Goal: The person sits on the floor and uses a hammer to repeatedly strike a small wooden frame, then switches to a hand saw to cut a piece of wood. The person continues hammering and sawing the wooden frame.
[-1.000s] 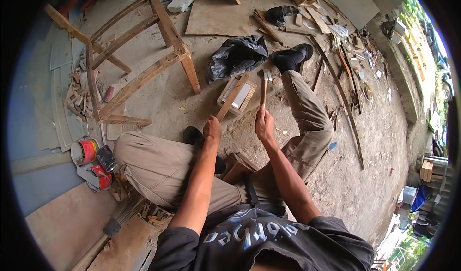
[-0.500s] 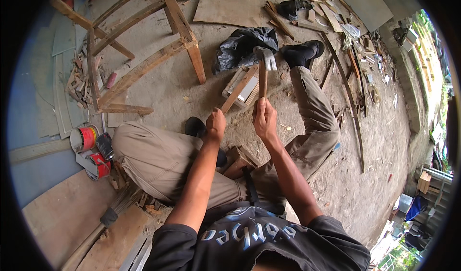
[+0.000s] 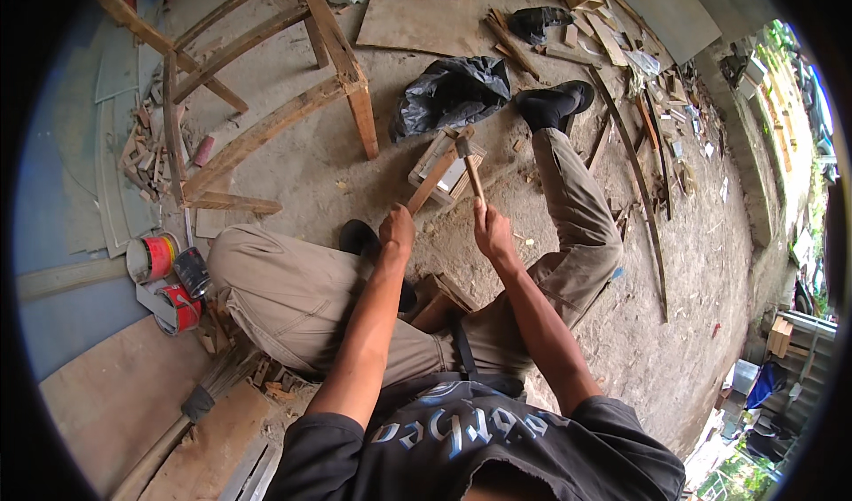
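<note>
My left hand (image 3: pixel 397 228) is closed round the near end of a flat wooden strip (image 3: pixel 431 184). The strip's far end rests over a small wooden box or block (image 3: pixel 434 152) with a pale panel, on the ground between my legs. In my right hand (image 3: pixel 493 230) is a hammer (image 3: pixel 474 178), gripped low on its wooden handle. Its head is down at the strip's far end, touching or just above it; I cannot tell which. Just beyond the box lies a crumpled black plastic bag (image 3: pixel 451 97).
A wooden chair-like frame (image 3: pixel 266 137) stands at the far left. Paint cans (image 3: pixel 182 310) sit beside my left knee. Wood scraps (image 3: pixel 612 39) and a long thin strip (image 3: pixel 635 150) lie to the right. A flat board (image 3: pixel 417 13) lies at the back.
The hammer has swung down and left from upright, bringing its head to the strip's far end. My right hand has dropped slightly; my left hand keeps its hold on the strip.
</note>
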`<state>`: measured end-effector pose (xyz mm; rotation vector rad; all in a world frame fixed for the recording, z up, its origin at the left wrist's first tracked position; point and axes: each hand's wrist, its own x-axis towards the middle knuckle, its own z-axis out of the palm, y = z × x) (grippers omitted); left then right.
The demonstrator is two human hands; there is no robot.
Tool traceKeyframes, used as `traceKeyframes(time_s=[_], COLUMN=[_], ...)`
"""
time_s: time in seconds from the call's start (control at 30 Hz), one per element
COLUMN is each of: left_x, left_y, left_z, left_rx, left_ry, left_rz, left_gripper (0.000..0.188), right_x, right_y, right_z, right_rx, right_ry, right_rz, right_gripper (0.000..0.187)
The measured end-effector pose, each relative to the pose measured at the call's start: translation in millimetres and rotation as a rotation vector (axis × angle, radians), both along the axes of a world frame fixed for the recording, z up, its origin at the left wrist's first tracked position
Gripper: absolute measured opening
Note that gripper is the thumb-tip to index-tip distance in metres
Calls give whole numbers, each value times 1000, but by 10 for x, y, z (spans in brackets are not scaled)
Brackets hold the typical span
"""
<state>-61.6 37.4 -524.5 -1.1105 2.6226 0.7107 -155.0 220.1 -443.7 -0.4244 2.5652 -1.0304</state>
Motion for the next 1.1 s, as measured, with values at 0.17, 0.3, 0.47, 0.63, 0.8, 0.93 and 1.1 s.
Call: traceKeyframes(time_s=[0.17,0.3,0.47,0.63,0.8,0.93,1.1], left_x=[-16,-10,-9,11,12,-20,23], left_y=[-20,-11,-9,32,36,29,53], left_z=[10,6,28,29,34,30,24], left_rx=[35,-4,39,-8,-12,34,6], left_ry=[-9,12,20,42,39,-3,-15], left_rz=[2,-8,-20,-63,-57,-7,-19], left_gripper=[24,26,27,21,21,20,18], right_x=[164,181,54,163,216,148,126], right_y=[-157,-142,-83,9,-94,-143,-54], right_z=[231,264,64,-45,48,162,169], right_rx=[-59,-352,59,-97,-79,-256,-685], right_ry=[-45,138,40,-59,-156,-261,-24], right_rz=[101,288,16,102,77,-143,46], right_gripper=[50,42,45,52,52,50,44])
